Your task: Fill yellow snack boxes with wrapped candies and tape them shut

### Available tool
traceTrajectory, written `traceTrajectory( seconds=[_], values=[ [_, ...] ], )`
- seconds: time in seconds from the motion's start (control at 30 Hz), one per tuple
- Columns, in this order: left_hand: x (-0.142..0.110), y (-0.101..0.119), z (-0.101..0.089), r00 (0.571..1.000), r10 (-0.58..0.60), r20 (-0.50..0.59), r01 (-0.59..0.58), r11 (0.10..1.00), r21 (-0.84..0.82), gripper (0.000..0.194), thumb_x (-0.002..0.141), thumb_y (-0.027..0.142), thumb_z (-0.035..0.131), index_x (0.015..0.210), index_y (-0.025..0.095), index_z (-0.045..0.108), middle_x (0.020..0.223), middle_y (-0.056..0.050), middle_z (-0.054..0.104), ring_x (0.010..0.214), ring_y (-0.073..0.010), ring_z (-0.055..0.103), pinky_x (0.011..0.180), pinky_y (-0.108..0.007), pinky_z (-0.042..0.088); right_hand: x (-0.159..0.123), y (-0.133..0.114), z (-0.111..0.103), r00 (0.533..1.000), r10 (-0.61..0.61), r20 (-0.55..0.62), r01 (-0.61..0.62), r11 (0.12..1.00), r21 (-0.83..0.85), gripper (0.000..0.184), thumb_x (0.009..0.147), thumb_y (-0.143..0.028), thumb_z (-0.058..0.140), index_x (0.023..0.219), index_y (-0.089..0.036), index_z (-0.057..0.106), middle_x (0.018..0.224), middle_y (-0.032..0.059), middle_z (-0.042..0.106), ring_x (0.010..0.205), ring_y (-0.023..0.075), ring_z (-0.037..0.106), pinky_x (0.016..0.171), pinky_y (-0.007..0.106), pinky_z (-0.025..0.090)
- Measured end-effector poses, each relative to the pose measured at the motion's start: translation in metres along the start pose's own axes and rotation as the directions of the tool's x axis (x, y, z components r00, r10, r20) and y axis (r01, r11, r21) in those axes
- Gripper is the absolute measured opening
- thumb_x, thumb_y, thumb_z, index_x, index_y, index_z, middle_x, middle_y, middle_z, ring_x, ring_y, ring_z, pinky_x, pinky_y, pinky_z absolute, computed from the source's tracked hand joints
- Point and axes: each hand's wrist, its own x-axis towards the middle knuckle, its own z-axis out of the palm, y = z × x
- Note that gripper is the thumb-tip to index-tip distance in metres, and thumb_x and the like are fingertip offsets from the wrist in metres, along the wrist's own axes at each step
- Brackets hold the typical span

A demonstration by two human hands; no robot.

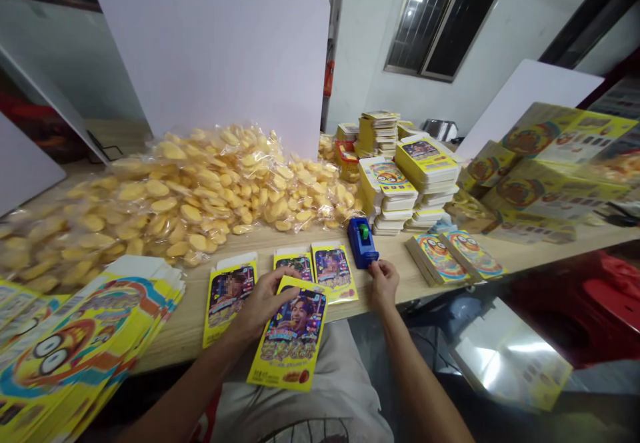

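Note:
My left hand (263, 306) is closed on a thin yellow carton (290, 346) with a portrait printed on it, held tilted over my lap. At the front lip of a blue tape dispenser (363, 246), my right hand (384, 284) pinches where the tape comes off. The clear tape between those fingertips is too small to make out well. Similar cartons lie on the table: one (220, 316) left of my left hand, another (295, 260) partly behind that hand, and a third (335, 273) just left of the dispenser.
A large heap of clear bags with yellow oval pieces (200, 190) covers the back left. Flattened yellow cartons (90, 336) are stacked at front left. Carton stacks (385, 183) rise behind the dispenser, with two smaller piles (443, 260) to its right. Bigger yellow boxes (540, 183) stand far right.

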Motion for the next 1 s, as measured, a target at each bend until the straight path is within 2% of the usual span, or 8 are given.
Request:
traceTrajectory(
  seconds=[0.13,0.23,0.37,0.47,0.53,0.77,0.93,1.0],
  values=[
    [0.012,0.008,0.003,0.999,-0.010,0.037,0.008,0.998,0.059,0.033,0.066,0.032,0.075,0.092,0.018,0.060,0.081,0.001,0.064,0.068,-0.0153,0.060,0.062,-0.024,0.046,-0.008,-0.018,-0.010,0.995,0.072,0.065,-0.076,0.995,0.064,0.036,0.074,-0.054,0.060,0.068,-0.018,0.055,0.069,-0.0003,0.052,0.067,0.0160,0.053,0.067,0.033,0.051],
    [0.022,0.014,0.007,0.994,-0.013,0.110,-0.007,0.984,0.181,0.031,0.061,0.030,0.076,0.086,0.016,0.064,0.083,0.000,0.064,0.072,-0.0160,0.059,0.064,-0.024,0.043,-0.011,-0.056,-0.016,0.878,0.071,0.473,-0.112,0.992,0.059,0.031,0.076,-0.047,0.063,0.068,-0.018,0.056,0.069,-0.0013,0.052,0.067,0.0147,0.052,0.068,0.030,0.049],
    [0.036,0.017,0.016,0.948,-0.054,0.314,-0.043,0.955,0.294,0.028,0.056,0.027,0.078,0.079,0.015,0.068,0.073,0.001,0.062,0.072,-0.0148,0.055,0.065,-0.022,0.039,-0.002,-0.115,-0.006,0.240,-0.003,0.971,0.113,0.993,-0.024,0.017,0.082,-0.030,0.059,0.073,-0.015,0.061,0.073,0.0000,0.057,0.070,0.0135,0.052,0.067,0.026,0.042],
    [0.040,0.016,0.023,0.901,-0.094,0.422,-0.035,0.957,0.287,0.026,0.055,0.027,0.078,0.076,0.014,0.067,0.069,0.002,0.062,0.069,-0.0137,0.053,0.065,-0.022,0.037,0.000,-0.138,0.009,-0.049,-0.008,0.999,0.283,0.959,0.021,0.011,0.081,-0.018,0.055,0.075,-0.014,0.062,0.075,0.0001,0.058,0.069,0.0118,0.051,0.064,0.023,0.039],
    [0.041,0.014,0.024,0.894,-0.091,0.438,-0.041,0.959,0.282,0.025,0.055,0.026,0.078,0.074,0.014,0.067,0.069,0.002,0.062,0.069,-0.0139,0.052,0.065,-0.022,0.036,-0.004,-0.143,0.017,-0.075,0.011,0.997,0.382,0.924,0.019,0.011,0.080,-0.015,0.055,0.070,-0.014,0.061,0.072,-0.0005,0.057,0.064,0.0104,0.048,0.060,0.022,0.036],
    [0.032,0.015,0.021,0.900,0.045,0.434,-0.186,0.939,0.289,0.024,0.061,0.029,0.077,0.078,0.015,0.068,0.076,0.000,0.064,0.078,-0.0158,0.055,0.072,-0.024,0.038,-0.027,-0.135,0.015,0.289,0.104,0.952,0.376,0.902,-0.213,0.024,0.069,-0.031,0.075,0.069,-0.015,0.057,0.056,-0.0054,0.050,0.051,0.0078,0.041,0.048,0.021,0.025],
    [0.016,0.030,0.029,0.828,0.074,0.555,-0.241,0.942,0.233,0.028,0.065,0.035,0.076,0.084,0.015,0.070,0.078,-0.003,0.066,0.072,-0.0144,0.056,0.068,-0.024,0.042,-0.039,-0.112,0.011,-0.037,0.160,0.986,-0.463,0.872,-0.159,0.056,0.050,-0.053,0.084,0.082,-0.013,0.062,0.065,-0.0023,0.060,0.054,0.0097,0.052,0.053,0.021,0.039],
    [0.010,0.036,0.031,0.820,0.062,0.569,-0.219,0.952,0.212,0.028,0.066,0.035,0.076,0.085,0.015,0.071,0.080,-0.004,0.067,0.074,-0.0154,0.058,0.069,-0.025,0.043,-0.047,-0.105,0.010,-0.047,0.153,0.987,-0.655,0.742,-0.146,0.054,0.048,-0.053,0.085,0.077,-0.012,0.064,0.065,-0.0008,0.062,0.052,0.0096,0.053,0.056,0.022,0.043]
  ],
)
